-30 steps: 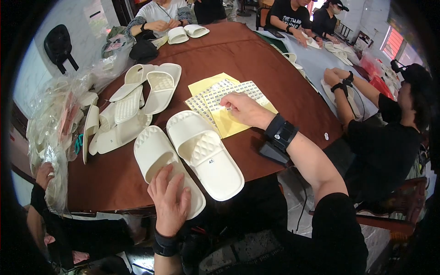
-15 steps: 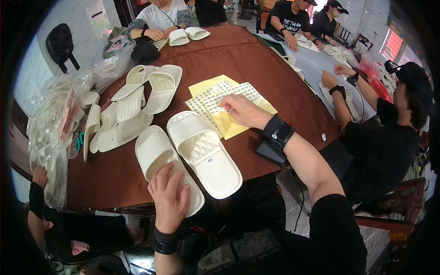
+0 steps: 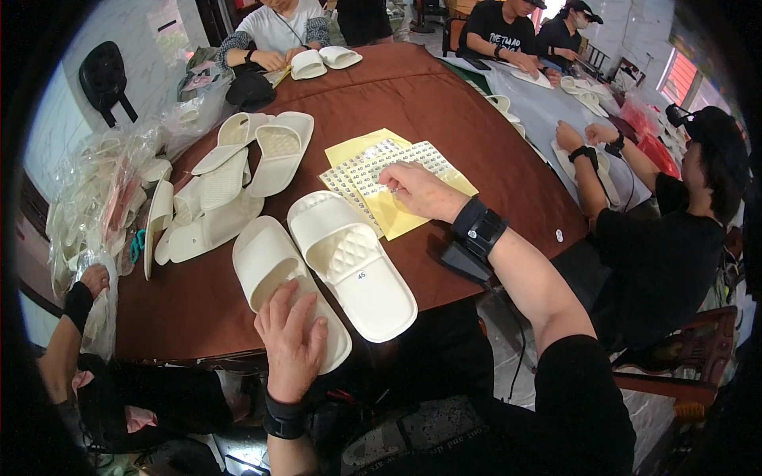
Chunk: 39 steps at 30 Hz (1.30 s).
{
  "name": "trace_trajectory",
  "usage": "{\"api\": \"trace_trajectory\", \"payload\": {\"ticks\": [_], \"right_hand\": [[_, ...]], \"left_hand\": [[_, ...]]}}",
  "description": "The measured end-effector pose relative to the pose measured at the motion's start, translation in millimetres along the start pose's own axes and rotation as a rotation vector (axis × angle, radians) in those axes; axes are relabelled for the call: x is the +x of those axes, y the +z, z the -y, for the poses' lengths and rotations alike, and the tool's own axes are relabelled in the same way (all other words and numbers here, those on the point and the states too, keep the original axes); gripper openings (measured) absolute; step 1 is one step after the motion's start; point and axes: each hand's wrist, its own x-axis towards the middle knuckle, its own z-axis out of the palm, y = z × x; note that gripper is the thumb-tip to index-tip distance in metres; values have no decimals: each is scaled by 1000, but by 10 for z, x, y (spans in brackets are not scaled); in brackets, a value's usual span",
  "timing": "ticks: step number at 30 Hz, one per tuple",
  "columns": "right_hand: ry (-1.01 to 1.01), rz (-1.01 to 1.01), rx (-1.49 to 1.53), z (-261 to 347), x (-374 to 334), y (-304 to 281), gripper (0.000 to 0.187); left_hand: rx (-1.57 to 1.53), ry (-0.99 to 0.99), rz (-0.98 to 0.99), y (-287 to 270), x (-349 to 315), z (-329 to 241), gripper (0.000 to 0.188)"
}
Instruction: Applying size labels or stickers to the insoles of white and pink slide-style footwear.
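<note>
Two cream slippers lie side by side at the near edge of the bench (image 3: 500,166), which has a brown cloth cover. Toes point away from the person; heel ends reach slightly past the edge.

Left hand (image 3: 290,345) rests over the heel part of the left slipper (image 3: 265,254), fingers spread and bent, tips near the strap opening. Grip open, not closed round the slipper.

Right slipper (image 3: 377,300): quilted footbed under the strap, small dark-marked label (image 3: 362,276) on the heel part. Neither hand is on it.

Right hand (image 3: 422,190) is over the label sheets (image 3: 366,170), fingers curled toward the thumb. Cannot tell whether its grip pinches a label; the fingertips are partly hidden. Sheets overlap, with yellow backing paper (image 3: 417,220) showing beneath, just beyond the right slipper. Dark wristbands on both wrists; a black box-shaped device (image 3: 464,262) below the right one.

Left on the bench: a loose heap of slippers (image 3: 213,232), several overlapping, one tipped on its side. Teal-handled tool (image 3: 137,246) beside it, against clear plastic bags (image 3: 95,206). A co-worker's hand (image 3: 95,279) touches the bags.

Far end: another white pair (image 3: 325,61) near a person in a white top (image 3: 279,30). Right: a co-worker in black (image 3: 663,230), arms over a slipper at the pale adjoining surface (image 3: 548,131).
</note>
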Motion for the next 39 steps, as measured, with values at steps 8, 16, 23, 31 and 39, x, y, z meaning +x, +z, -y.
{"api": "trace_trajectory", "payload": {"ticks": [8, 16, 23, 31, 39], "right_hand": [[48, 25, 23, 9, 5, -6, 24], [19, 4, 46, -20, 10, 3, 25], [18, -2, 44, 25, -10, -20, 23], [41, 3, 143, 28, 0, -30, 26], [67, -18, 214, 42, -17, -47, 27]], "left_hand": [[-11, -9, 1, 0, 0, -1, 37], [-11, -17, 6, 1, -1, 1, 36], [-16, -17, 4, 0, -5, 4, 36], [-15, -16, 7, 0, -4, 6, 36], [-19, -15, -1, 0, -5, -1, 36]]}}
